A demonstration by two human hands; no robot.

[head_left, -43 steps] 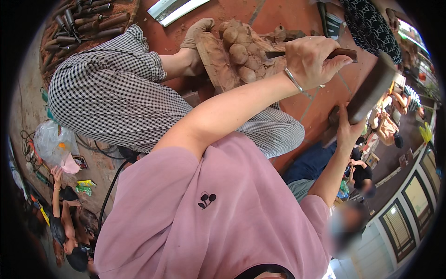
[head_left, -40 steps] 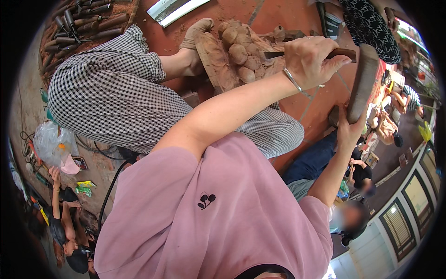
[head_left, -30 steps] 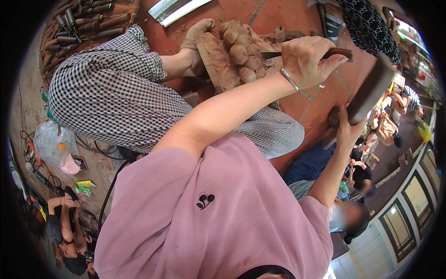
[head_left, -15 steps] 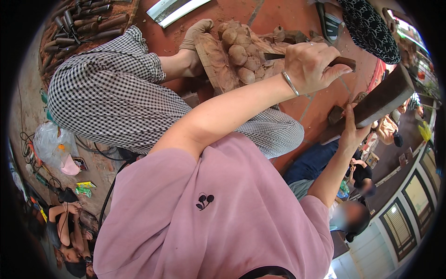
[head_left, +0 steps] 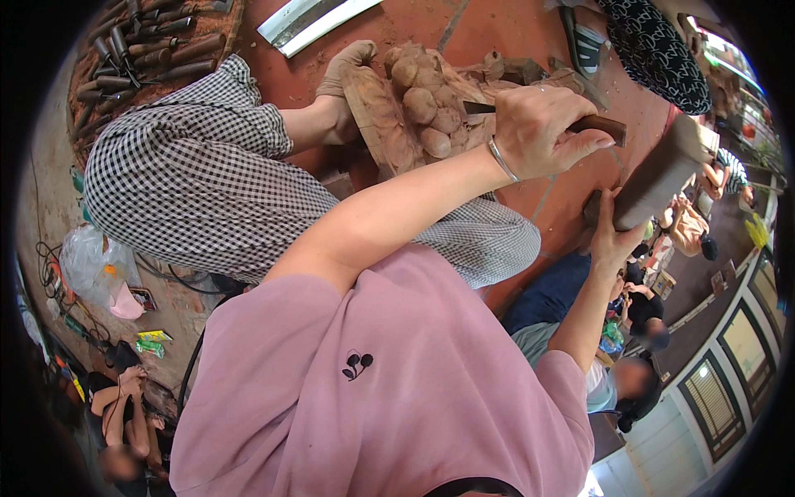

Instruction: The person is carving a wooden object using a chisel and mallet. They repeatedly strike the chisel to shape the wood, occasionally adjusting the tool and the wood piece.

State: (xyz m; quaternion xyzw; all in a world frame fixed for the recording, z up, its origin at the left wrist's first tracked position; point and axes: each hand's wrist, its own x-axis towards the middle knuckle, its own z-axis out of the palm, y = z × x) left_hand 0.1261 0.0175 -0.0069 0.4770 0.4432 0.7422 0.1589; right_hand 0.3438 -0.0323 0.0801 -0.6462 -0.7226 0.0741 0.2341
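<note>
My left hand [head_left: 534, 124] is wrapped round a chisel [head_left: 609, 128], its wooden handle poking out to the right of my fist. The blade reaches left to a wood carving [head_left: 431, 95] with rounded, ball-like bumps, its tip at or very near them; contact is hard to make out. At the right, my right hand [head_left: 614, 240] grips a dark wooden mallet [head_left: 662, 170], slightly blurred. The mallet's head is raised to the right of the chisel's handle end, with a small gap between. My foot [head_left: 344, 70] rests against the carving's left edge.
Several chisels [head_left: 132, 54] lie piled at the upper left on wood chips. A pale metallic strip [head_left: 315, 21] lies on the red tile floor. Another person's sandalled foot [head_left: 586, 50] is beyond the carving. A plastic bag [head_left: 95, 265] and cables lie at the left; people sit further right.
The mallet has swung left, closer to the chisel's handle end, with my right hand. My left hand and the chisel have shifted slightly left and nearer to me.
</note>
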